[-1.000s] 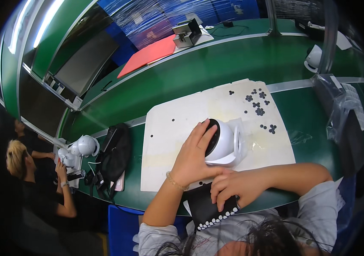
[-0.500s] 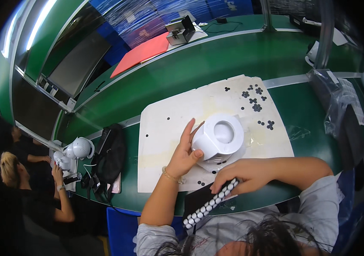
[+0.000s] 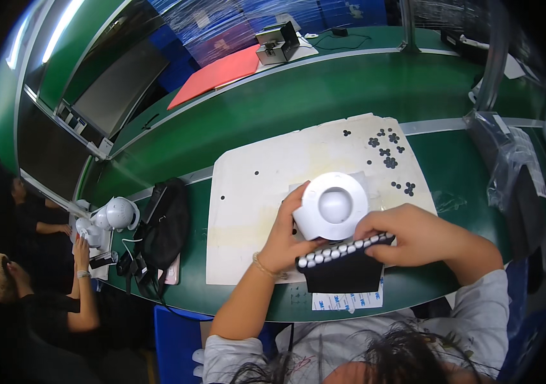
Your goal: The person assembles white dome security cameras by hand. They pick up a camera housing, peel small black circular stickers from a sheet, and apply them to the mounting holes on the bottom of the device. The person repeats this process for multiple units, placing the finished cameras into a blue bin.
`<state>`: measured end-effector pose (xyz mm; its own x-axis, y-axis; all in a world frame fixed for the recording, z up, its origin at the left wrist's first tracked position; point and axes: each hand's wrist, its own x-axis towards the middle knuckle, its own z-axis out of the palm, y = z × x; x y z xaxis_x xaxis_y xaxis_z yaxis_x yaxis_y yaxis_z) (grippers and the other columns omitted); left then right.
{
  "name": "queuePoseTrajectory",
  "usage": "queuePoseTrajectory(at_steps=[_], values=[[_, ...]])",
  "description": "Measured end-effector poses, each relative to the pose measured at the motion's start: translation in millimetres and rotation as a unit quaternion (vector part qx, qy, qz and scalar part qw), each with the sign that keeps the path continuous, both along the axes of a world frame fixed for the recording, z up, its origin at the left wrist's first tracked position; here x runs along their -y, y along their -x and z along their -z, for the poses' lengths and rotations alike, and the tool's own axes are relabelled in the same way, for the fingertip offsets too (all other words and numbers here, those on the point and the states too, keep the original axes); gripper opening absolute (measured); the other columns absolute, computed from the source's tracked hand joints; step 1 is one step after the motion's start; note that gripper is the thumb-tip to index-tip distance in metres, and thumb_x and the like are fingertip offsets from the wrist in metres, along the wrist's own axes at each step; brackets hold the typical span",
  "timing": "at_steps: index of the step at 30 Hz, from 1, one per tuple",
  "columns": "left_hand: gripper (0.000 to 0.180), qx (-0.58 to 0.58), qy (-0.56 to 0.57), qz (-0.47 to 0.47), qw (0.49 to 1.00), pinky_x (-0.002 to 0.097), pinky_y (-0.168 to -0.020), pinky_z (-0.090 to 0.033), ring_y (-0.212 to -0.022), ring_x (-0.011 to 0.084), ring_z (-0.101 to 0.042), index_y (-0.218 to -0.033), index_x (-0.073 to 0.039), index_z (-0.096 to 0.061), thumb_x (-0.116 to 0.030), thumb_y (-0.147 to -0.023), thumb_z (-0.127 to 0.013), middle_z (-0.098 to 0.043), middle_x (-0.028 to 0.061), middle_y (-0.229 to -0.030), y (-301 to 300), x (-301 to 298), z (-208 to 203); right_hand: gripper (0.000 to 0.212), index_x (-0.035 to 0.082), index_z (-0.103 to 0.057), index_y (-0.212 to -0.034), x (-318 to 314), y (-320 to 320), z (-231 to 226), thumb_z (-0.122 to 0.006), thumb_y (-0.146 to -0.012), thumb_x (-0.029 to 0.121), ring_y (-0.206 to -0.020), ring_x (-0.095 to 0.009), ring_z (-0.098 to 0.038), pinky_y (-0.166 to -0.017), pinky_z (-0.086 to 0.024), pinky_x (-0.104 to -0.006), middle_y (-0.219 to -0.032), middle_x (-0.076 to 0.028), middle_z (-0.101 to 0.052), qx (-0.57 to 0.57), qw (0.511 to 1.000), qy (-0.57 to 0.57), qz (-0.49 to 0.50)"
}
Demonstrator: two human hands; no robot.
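A white plastic housing (image 3: 314,211) with a round opening stands on a pale board (image 3: 254,224). My left hand (image 3: 282,240) is closed around its left side, the thumb reaching toward the near edge. My right hand (image 3: 398,237) pinches the right end of a black flat piece (image 3: 343,276) edged with white bead-like rounds (image 3: 334,255). That edge is right at the housing's near side; whether they touch, I cannot tell. Beneath the black piece, a sheet of white paper with blue print (image 3: 353,302) shows at the table's front edge. Small black discs (image 3: 389,162) lie in clusters on the board's far right.
A black bag (image 3: 165,224) lies to the left, near white dome-shaped devices (image 3: 118,214). Two people (image 3: 62,301) work at far left. Clear plastic bags (image 3: 500,166) lie at the right. A red sheet (image 3: 215,75) and a metal case (image 3: 277,43) rest on the raised shelf.
My right hand has lifted and swung the black piece forward, its beaded edge now beside the housing. The printed paper has come into view below it. My left hand stays on the housing.
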<state>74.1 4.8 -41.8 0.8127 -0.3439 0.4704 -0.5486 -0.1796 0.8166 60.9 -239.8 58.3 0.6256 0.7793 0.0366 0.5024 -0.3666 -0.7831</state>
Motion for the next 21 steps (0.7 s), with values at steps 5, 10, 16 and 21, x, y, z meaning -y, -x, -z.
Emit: queuePoseTrajectory(at_steps=[5,10,16,21], values=[[0.080,-0.025,0.030,0.017,0.999,0.0400,-0.102,-0.024,-0.127,0.0308,-0.025,-0.124,-0.010,-0.027,-0.020,-0.062,-0.076,-0.024,0.0189,-0.137,-2,-12,2,0.026,0.007,-0.054,-0.102,3,-18,10,-0.056,-0.077,0.012,-0.076,-0.024,-0.059,-0.067,-0.043,-0.0312,-0.085,-0.011,-0.060,-0.013,0.999,-0.030,-0.008],[0.089,-0.048,0.238,0.036,0.969,0.0331,-0.088,-0.033,-0.112,0.0231,-0.040,-0.123,-0.007,-0.032,-0.051,-0.057,-0.072,-0.043,0.0154,-0.122,26,-22,-35,0.026,0.008,-0.054,-0.103,7,-22,13,-0.057,-0.078,0.013,-0.079,-0.020,-0.057,-0.070,-0.043,-0.0301,-0.089,-0.008,-0.060,-0.066,0.995,-0.078,0.002],[0.051,-0.176,0.108,-0.062,0.976,0.0299,-0.076,-0.044,-0.088,0.0135,-0.052,-0.110,0.000,-0.045,-0.015,-0.069,-0.072,-0.055,0.0113,-0.099,73,9,-58,0.030,0.007,-0.054,-0.104,-9,-12,21,-0.060,-0.075,0.010,-0.083,-0.018,-0.055,-0.072,-0.043,-0.0279,-0.093,-0.006,-0.057,-0.058,0.984,-0.167,0.038],[0.029,-0.191,0.192,-0.085,0.959,0.0238,-0.069,-0.045,-0.077,0.0099,-0.054,-0.101,0.001,-0.050,-0.005,-0.076,-0.064,-0.058,0.0056,-0.085,73,2,-52,0.033,0.007,-0.052,-0.105,-13,0,18,-0.062,-0.074,0.008,-0.082,-0.021,-0.056,-0.070,-0.045,-0.0277,-0.093,-0.007,-0.055,0.054,0.979,-0.185,0.071]])
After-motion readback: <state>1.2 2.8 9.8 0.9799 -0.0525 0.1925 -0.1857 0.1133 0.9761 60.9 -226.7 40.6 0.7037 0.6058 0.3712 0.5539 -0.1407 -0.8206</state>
